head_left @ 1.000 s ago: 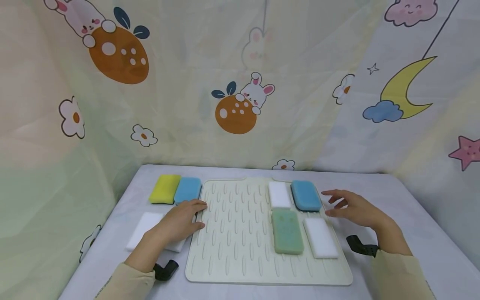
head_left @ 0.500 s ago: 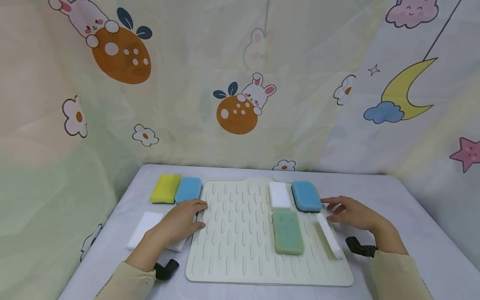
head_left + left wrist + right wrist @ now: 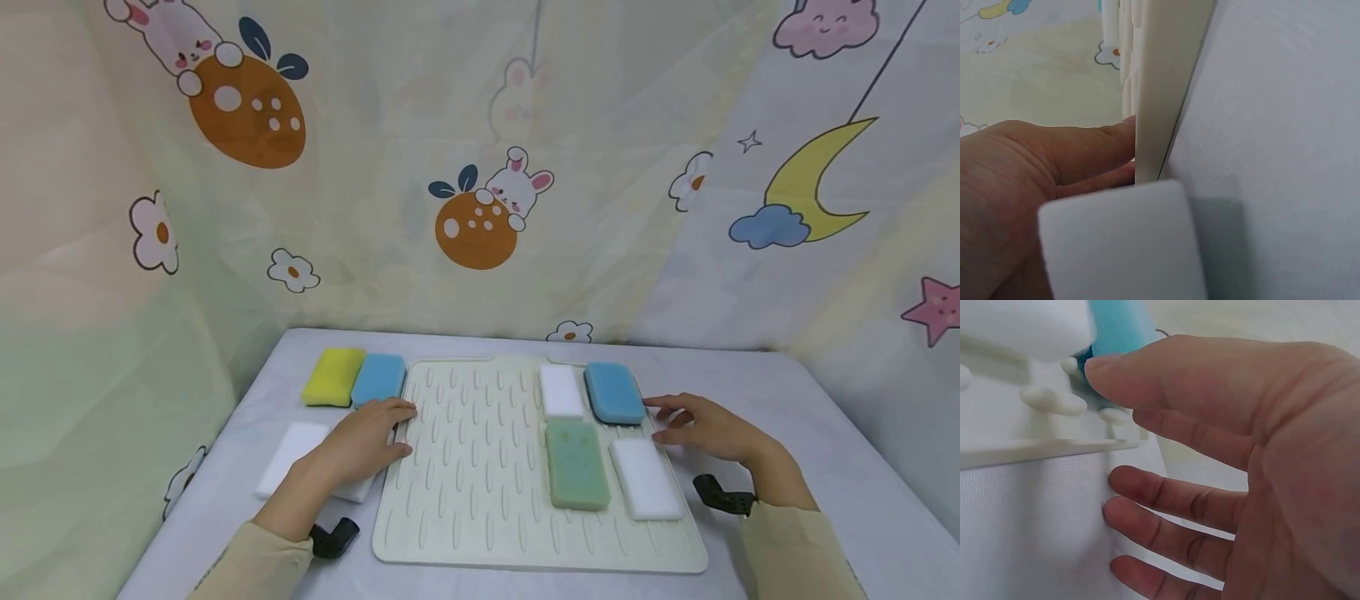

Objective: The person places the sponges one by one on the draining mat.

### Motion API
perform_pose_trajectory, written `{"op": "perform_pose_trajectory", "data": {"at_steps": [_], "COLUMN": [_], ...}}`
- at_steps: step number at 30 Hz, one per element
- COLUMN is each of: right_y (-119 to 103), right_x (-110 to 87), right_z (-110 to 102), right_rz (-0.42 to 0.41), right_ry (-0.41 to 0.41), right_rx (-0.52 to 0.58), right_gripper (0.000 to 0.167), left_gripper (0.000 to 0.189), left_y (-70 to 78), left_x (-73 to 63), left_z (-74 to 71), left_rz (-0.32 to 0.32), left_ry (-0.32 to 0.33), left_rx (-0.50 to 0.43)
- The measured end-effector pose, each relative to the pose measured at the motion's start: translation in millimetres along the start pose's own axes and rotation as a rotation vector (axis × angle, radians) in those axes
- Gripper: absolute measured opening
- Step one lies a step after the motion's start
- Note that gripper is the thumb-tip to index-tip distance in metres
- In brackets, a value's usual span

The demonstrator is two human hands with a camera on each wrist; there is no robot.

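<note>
A cream ridged mat [image 3: 480, 467] lies between my hands. My left hand [image 3: 356, 446] touches its left edge; in the left wrist view the thumb [image 3: 1094, 150] rests against the rim, with a white sponge [image 3: 1122, 244] close below the hand. My right hand [image 3: 705, 427], fingers loosely bent and spread, is at the right edge, near a blue sponge [image 3: 615, 393] and a white sponge [image 3: 647, 479] lying flat. The right wrist view shows the thumb [image 3: 1122, 378] near the blue sponge and nothing held. A green sponge [image 3: 577, 464] and another white sponge [image 3: 561, 392] also lie on the mat.
Left of the mat are a yellow sponge [image 3: 333, 377], a light blue sponge [image 3: 378, 379] and white sponges [image 3: 292, 454] partly hidden by the left arm. A printed cloth [image 3: 360, 208] hangs behind the table [image 3: 720, 367].
The front right white sponge lay flat, was tipped up on its long side half a second ago, and lies flat again now. The right hand shifted slightly; the left hand stays at the mat.
</note>
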State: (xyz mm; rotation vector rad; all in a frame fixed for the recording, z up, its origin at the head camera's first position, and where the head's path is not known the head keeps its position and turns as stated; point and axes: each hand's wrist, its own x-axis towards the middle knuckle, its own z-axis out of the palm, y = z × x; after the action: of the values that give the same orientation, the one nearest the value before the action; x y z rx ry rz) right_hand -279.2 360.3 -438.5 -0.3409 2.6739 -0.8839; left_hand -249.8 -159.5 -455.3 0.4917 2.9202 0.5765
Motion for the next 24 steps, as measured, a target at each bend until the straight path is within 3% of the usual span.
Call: {"op": "perform_pose_trajectory", "data": {"at_steps": [24], "right_y": [6.7], "right_x": [4.9], "right_z": [7.5], "right_rz": [0.006], "right_ry": [0.001], "right_rx": [-0.029], "right_gripper": [0.085], "left_gripper": [0.057], "left_y": [2.2], "left_x": [-3.3], "left_z": [-3.5], "left_rz": [0.007], "left_ry": [-0.01], "left_rx": [0.005]}}
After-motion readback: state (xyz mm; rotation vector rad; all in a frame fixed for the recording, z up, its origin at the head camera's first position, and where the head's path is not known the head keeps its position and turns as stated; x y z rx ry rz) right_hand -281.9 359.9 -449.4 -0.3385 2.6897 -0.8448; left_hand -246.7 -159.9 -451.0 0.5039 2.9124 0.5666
